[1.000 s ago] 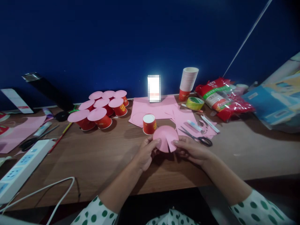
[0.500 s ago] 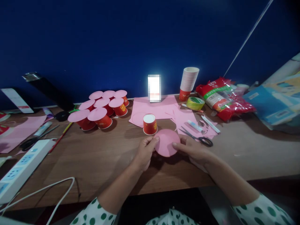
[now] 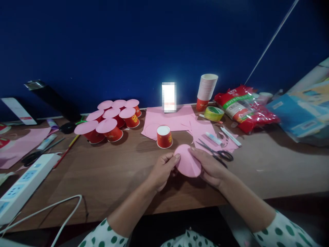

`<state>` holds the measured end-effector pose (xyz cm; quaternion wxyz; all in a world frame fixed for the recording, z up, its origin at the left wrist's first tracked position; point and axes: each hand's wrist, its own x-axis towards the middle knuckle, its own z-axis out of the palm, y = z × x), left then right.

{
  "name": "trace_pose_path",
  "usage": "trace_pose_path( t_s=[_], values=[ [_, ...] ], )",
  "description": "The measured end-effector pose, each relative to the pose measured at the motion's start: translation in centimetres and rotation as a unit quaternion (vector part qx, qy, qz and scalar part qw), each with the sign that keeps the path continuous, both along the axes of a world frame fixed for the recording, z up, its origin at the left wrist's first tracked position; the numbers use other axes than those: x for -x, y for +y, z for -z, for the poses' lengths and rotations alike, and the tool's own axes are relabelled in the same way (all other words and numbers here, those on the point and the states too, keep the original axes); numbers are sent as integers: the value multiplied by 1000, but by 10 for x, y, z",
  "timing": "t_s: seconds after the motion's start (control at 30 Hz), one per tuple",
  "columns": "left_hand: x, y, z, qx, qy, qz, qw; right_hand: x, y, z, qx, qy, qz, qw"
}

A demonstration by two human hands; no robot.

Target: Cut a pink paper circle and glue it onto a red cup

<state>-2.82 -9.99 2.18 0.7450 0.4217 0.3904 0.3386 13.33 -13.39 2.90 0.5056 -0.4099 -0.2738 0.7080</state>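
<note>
Between my two hands is a pink paper cone (image 3: 188, 163), shallow and round, held above the table's front part. My left hand (image 3: 164, 171) pinches its left edge, thumb on top. My right hand (image 3: 209, 167) grips the right side, with the thumb near the upper edge and the other fingers hidden below. Just beyond the cone, an upside-down red paper cup (image 3: 164, 138) stands with its white base up. At the left, several upside-down red cups carry pink paper cones (image 3: 106, 125). A pair of scissors (image 3: 218, 152) lies to the right of my right hand.
Pink paper sheets (image 3: 177, 120) lie at the back beneath a glowing phone (image 3: 169, 97). A stack of cups (image 3: 207, 91), yellow tape (image 3: 214, 113), a glue tube (image 3: 213, 138) and a red cup bag (image 3: 246, 109) are on the right. A power strip (image 3: 29, 183) sits left.
The pink paper cone has turned and shifted slightly right and toward me. My right thumb has moved up to its upper edge. The cups have stayed put.
</note>
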Motion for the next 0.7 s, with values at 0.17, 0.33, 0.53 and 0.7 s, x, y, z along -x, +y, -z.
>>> trace_pose_path(
  t_s=[0.17,0.33,0.53,0.7],
  values=[
    [0,3,3,19,2,-44,999,-11,-5,3,41,-66,8,997],
    [0,2,4,67,-50,-2,996,-12,-7,4,52,-50,4,997],
    [2,2,7,74,-28,23,997,-8,-5,7,51,-55,19,997],
    [4,3,8,72,-12,7,997,-21,-4,9,12,-104,-42,994]
  ],
)
